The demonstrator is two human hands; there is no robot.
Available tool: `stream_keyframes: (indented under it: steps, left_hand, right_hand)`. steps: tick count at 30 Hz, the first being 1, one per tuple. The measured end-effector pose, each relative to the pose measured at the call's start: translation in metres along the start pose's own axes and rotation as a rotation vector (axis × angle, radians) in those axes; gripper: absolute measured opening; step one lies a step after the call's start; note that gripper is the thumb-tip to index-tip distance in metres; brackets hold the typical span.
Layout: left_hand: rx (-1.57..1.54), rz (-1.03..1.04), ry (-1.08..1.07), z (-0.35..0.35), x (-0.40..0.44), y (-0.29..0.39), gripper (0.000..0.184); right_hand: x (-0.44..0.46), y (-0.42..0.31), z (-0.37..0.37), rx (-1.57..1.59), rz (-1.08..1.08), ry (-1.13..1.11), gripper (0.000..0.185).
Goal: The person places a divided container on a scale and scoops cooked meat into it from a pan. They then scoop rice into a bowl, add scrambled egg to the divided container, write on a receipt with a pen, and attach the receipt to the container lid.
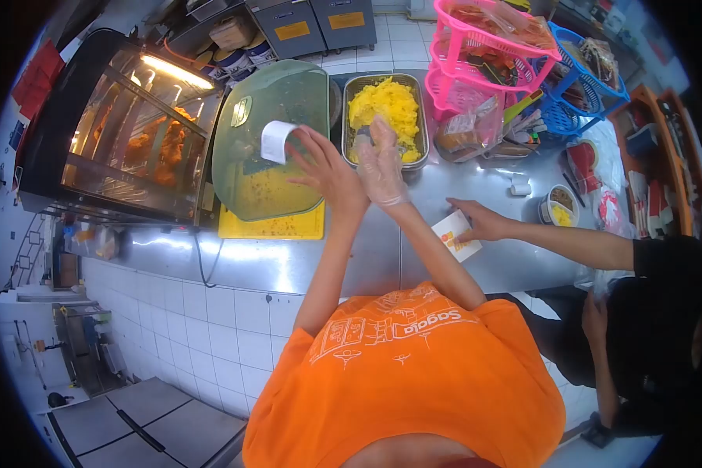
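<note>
My left hand (331,171) is bare, its fingers stretched and spread over the right part of a greenish clear lid (265,183). A curled white piece of paper (277,142) is at its fingertips; whether they touch it I cannot tell. In a clear plastic glove, my right hand (382,168) reaches over the near edge of a metal tray (423,129) of yellow rice (386,105). Its fingers point forward, apart. A small grey patch shows between them, too unclear to name. My forearms are close together at the wrists.
At left stands a lit glass food warmer (132,132) with fried food. A yellow board (288,226) lies under the lid. Pink baskets (476,70) and blue baskets (577,101) stand right. A co-worker's hand (483,221) touches a white printed box (455,236) near a tub (558,209).
</note>
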State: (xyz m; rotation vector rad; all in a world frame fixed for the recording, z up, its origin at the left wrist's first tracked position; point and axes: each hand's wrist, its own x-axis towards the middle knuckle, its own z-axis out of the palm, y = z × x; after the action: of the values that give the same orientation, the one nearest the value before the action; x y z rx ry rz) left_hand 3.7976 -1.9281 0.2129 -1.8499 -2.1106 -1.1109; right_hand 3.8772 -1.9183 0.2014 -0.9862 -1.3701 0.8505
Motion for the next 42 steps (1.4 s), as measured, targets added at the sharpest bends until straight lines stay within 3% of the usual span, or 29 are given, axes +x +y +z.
stream_keyframes:
  steps: [1,4,7,10,13,15,18,20,21,22,23,24,25,27,30,33,36,42]
  left_hand:
    - [0.01,-0.014,-0.016,0.002,0.013,-0.001,0.11]
    - [0.055,-0.037,-0.052,0.016,0.041,-0.004,0.1]
    - [0.157,-0.02,-0.05,0.056,0.05,-0.016,0.097]
    - [0.276,0.011,-0.09,0.076,0.059,-0.024,0.099]
    - [0.284,0.081,-0.236,0.063,0.07,-0.017,0.106]
    - [0.221,0.146,-0.355,0.042,0.067,-0.016,0.11]
    - [0.104,0.081,-0.361,0.004,0.069,-0.026,0.108]
    - [-0.371,0.16,-0.21,-0.019,0.074,-0.046,0.102]
    - [-0.604,0.195,-0.133,-0.03,0.072,-0.055,0.099]
    - [-0.594,0.137,-0.152,-0.049,0.07,-0.055,0.086]
    - [-0.789,0.045,-0.228,-0.07,0.066,-0.049,0.082]
    - [-0.985,-0.049,-0.301,-0.092,0.062,-0.04,0.079]
    - [-1.182,-0.147,-0.375,-0.109,0.058,-0.033,0.076]
    - [-1.173,-0.015,-0.468,-0.129,0.052,-0.025,0.076]
    - [-1.248,0.106,-0.547,-0.138,0.041,-0.005,0.081]
    - [-1.28,0.139,-0.584,-0.14,0.031,0.023,0.083]
    - [-1.275,0.221,-0.554,-0.133,0.02,0.049,0.085]
    - [-1.284,0.274,-0.54,-0.126,0.002,0.096,0.082]
  right_hand:
    - [-0.002,0.0,0.005,-0.003,0.002,0.077,0.055]
    - [-0.006,0.003,0.002,-0.192,-0.032,-0.01,0.045]
    - [-0.009,-0.006,-0.028,-0.26,-0.152,-0.235,0.04]
    - [-0.024,-0.033,-0.049,-0.026,0.336,-0.292,0.041]
    - [-0.005,0.015,-0.035,-0.042,0.306,-0.145,0.042]
    - [0.012,0.095,-0.024,-0.232,0.219,-0.087,0.039]
    - [0.039,0.129,-0.034,-0.362,0.101,0.0,0.036]
    - [0.045,0.118,-0.042,-0.412,0.008,0.086,0.032]
    - [0.044,0.105,-0.046,-0.635,-0.072,0.139,0.032]
    - [0.042,0.086,-0.049,-0.857,-0.15,0.188,0.032]
    - [0.041,0.072,-0.05,-1.078,-0.233,0.237,0.032]
    - [0.041,0.064,-0.052,-1.076,-0.263,0.274,0.031]
    - [0.04,0.052,-0.053,-0.738,-0.147,0.195,0.032]
    - [0.034,0.021,-0.06,-0.067,0.087,0.041,0.034]
    - [0.01,-0.056,-0.077,0.483,0.212,-0.164,0.034]
    - [-0.019,-0.112,-0.089,0.565,0.064,-0.213,0.036]
    - [-0.041,-0.144,-0.105,0.316,0.068,-0.125,0.044]
    - [-0.056,-0.158,-0.15,0.352,0.087,-0.011,0.053]
